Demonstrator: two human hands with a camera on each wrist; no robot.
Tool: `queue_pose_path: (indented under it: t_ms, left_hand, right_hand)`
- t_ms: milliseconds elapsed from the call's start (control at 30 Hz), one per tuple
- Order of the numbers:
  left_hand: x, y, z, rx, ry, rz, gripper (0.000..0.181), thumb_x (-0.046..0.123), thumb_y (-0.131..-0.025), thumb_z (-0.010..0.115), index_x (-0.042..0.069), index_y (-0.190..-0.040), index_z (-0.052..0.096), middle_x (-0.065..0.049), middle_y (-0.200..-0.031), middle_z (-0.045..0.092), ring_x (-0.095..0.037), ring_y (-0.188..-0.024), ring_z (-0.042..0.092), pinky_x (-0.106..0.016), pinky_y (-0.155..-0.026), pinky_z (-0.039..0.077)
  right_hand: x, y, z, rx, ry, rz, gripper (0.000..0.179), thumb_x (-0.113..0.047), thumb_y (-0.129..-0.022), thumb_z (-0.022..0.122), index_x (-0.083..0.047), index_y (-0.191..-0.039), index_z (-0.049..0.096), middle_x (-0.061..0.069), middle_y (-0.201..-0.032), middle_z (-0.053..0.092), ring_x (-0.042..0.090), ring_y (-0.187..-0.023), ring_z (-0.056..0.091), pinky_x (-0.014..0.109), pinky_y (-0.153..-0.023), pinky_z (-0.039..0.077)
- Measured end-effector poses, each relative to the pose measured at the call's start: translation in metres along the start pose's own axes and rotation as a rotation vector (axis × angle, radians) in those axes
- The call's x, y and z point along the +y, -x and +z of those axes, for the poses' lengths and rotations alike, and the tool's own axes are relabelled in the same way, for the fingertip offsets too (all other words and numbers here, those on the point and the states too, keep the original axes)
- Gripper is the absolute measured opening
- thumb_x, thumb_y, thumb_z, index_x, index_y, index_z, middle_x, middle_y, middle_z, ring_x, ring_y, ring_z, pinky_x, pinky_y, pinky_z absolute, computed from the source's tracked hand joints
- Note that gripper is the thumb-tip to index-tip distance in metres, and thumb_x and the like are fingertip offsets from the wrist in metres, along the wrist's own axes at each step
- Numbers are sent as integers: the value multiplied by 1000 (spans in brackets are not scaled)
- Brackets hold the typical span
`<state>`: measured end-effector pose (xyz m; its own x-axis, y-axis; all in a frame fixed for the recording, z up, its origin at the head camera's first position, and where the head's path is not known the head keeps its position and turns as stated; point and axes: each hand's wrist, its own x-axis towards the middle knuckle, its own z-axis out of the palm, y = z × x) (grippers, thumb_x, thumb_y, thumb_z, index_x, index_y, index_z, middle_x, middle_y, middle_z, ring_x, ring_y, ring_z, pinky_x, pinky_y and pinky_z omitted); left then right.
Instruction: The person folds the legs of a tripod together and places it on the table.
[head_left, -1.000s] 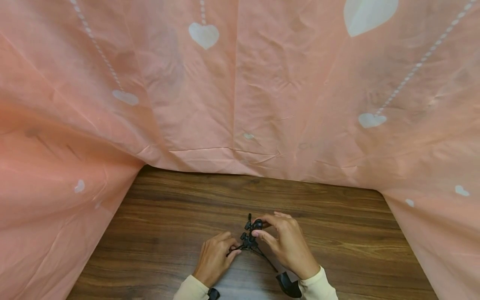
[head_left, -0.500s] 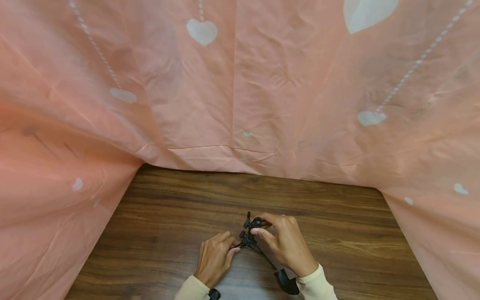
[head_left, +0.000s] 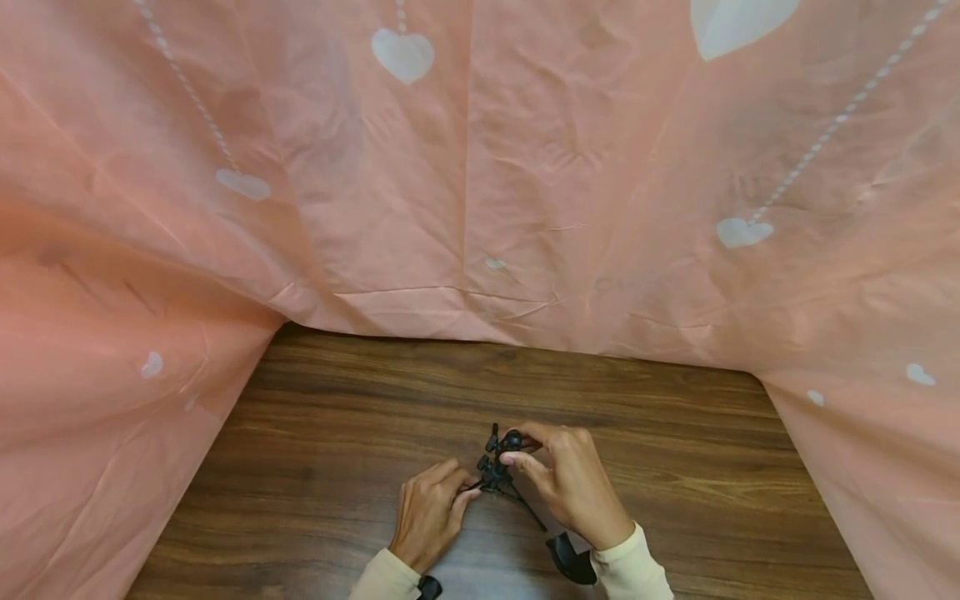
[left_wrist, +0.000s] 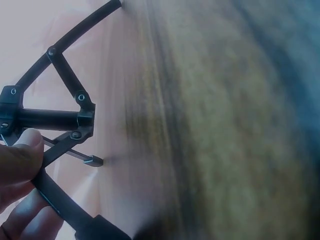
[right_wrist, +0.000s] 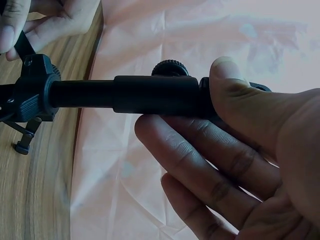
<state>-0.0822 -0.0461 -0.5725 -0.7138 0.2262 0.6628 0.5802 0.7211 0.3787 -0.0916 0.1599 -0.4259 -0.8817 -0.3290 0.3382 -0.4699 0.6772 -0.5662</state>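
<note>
A small black tripod (head_left: 495, 477) stands low over the table between both hands, its thin legs spread out from the column. My left hand (head_left: 431, 512) pinches one leg near its hinge; the left wrist view shows the thumb (left_wrist: 30, 140) against that leg (left_wrist: 65, 202) and the hinged braces beside it. With thumb and fingers my right hand (head_left: 581, 487) grips the top end of the column. In the right wrist view the column (right_wrist: 155, 95) lies across the picture, with a ridged knob (right_wrist: 170, 67) on it; the remaining right fingers extend below, and the thumb hides part of the top.
A brown wood-grain table (head_left: 337, 400) lies under the hands. Pink cloth (head_left: 525, 167) with white hearts hangs behind it and along both sides. Beside the right cuff is a dark curved piece (head_left: 572, 560), and a black piece (head_left: 429, 587) sits by the left cuff.
Both hands keep the same hold on the tripod. Hands, tripod and background all sit slightly higher in the head view than a second ago.
</note>
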Motion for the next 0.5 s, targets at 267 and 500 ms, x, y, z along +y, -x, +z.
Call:
queue_pose_path:
  t_ms: [267, 500]
  left_hand:
    - [0, 2, 1, 51, 68, -4, 17, 21, -80, 92, 20, -84, 76, 11, -80, 64, -3, -66, 59, -20, -57, 44]
    - [2, 2, 1, 64, 102, -24, 16, 21, -81, 91, 20, -85, 76, 11, -81, 65, -2, -67, 60, -19, -59, 46]
  right_hand:
    - [-1, 0, 0, 3, -13, -10, 18, -22, -86, 86, -16, -102, 80, -7, -89, 81, 3, -83, 76, 32, -77, 63]
    - [-2, 0, 1, 6, -11, -11, 18, -22, -86, 87, -15, -102, 80, -6, -88, 81, 5, -82, 76, 39, -75, 64]
